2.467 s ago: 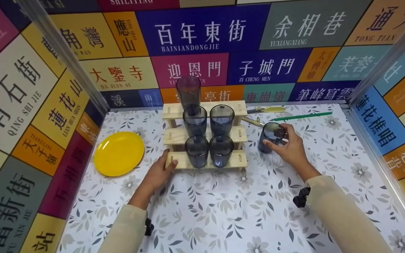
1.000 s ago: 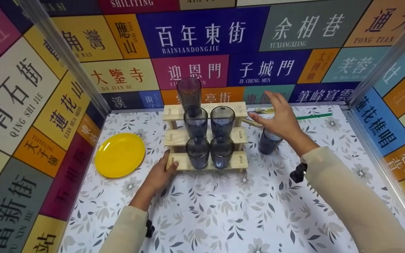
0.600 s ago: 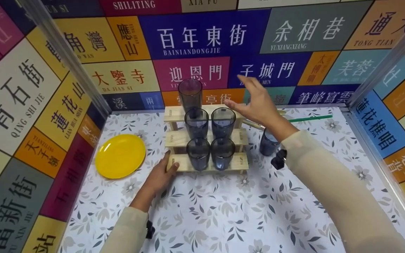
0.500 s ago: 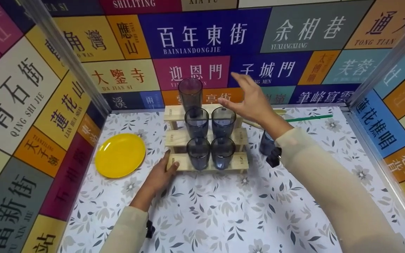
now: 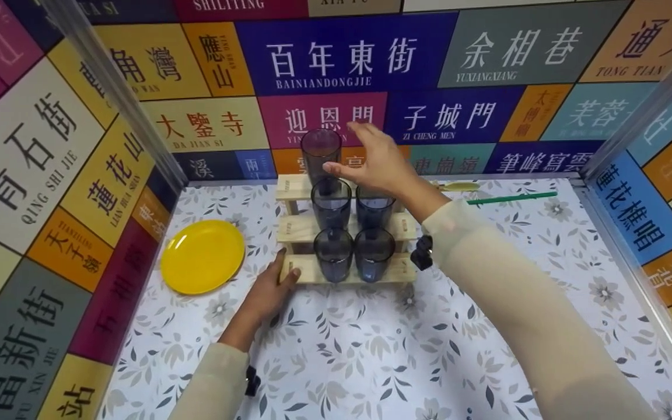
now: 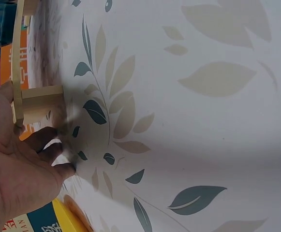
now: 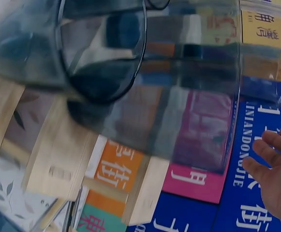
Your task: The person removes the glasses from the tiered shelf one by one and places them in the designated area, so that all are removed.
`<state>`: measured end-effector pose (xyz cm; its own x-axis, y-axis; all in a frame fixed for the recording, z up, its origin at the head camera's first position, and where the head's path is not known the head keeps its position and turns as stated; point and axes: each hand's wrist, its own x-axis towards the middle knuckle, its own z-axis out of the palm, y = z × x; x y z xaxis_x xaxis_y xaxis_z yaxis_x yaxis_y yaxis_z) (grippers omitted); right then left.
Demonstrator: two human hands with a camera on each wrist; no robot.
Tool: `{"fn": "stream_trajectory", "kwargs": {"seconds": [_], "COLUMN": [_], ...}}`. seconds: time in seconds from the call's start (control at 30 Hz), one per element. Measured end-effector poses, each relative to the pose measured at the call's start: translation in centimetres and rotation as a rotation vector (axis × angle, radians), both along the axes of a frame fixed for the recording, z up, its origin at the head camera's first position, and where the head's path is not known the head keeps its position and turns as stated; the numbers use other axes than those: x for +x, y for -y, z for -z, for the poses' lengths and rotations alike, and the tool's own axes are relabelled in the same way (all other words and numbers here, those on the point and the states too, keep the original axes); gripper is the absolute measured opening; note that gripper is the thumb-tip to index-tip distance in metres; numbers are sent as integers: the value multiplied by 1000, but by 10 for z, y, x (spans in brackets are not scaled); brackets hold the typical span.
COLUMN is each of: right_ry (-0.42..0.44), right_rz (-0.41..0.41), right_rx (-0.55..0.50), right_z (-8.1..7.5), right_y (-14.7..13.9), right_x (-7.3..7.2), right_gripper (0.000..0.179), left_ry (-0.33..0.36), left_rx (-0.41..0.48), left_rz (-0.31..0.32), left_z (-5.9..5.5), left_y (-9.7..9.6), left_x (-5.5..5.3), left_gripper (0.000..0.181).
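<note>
My left hand (image 5: 263,291) grips the left end of the lowest step of a three-tier wooden rack (image 5: 295,226), thumb on top; the left wrist view shows a rack leg (image 6: 42,99) beside the fingers. Smoky drinking glasses stand on the rack. One glass (image 5: 319,153) is on the top step. Two are on the middle step, the right-hand glass (image 5: 373,210) partly behind my right hand. Two more, including a glass (image 5: 334,256), stand on the bottom step. My right hand (image 5: 380,163), fingers spread, is beside the top glass, its thumb overlapping it in view; contact is unclear.
A yellow plate (image 5: 202,256) lies left of the rack on a floral tabletop. Behind the right forearm are a green stick (image 5: 511,198) and a yellow-ended utensil (image 5: 458,186). Printed panels (image 5: 347,55) wall the back and both sides.
My right hand let go of a glass on the table right of the rack, then moved up and left to the top glass. The forearm now hides the released glass. My left hand stayed.
</note>
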<state>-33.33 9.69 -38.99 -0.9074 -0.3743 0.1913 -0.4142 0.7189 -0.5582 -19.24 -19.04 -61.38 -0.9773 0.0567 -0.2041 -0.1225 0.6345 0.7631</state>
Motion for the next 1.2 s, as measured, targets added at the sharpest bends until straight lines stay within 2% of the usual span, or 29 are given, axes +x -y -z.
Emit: {"fn": "stream_trajectory", "kwargs": {"seconds": [0.2, 0.5, 0.9, 1.2], "right_ry": [51, 81, 87, 62], "right_rz": [19, 24, 56, 31], "right_rx": [-30, -201, -210, -260], "right_z": [1, 9, 8, 9], "right_y": [17, 33, 45, 39], "right_x": [-3, -9, -12, -12], "right_gripper": [110, 100, 95, 85], "left_ry": [2, 14, 23, 8], "left_rx": [-7, -3, 2, -16], "left_rz": [1, -6, -8, -10], "left_z": [-2, -4, -7, -1], "left_y": [0, -1, 1, 0], "left_x": [0, 0, 0, -1], "left_gripper": [80, 80, 79, 79]}}
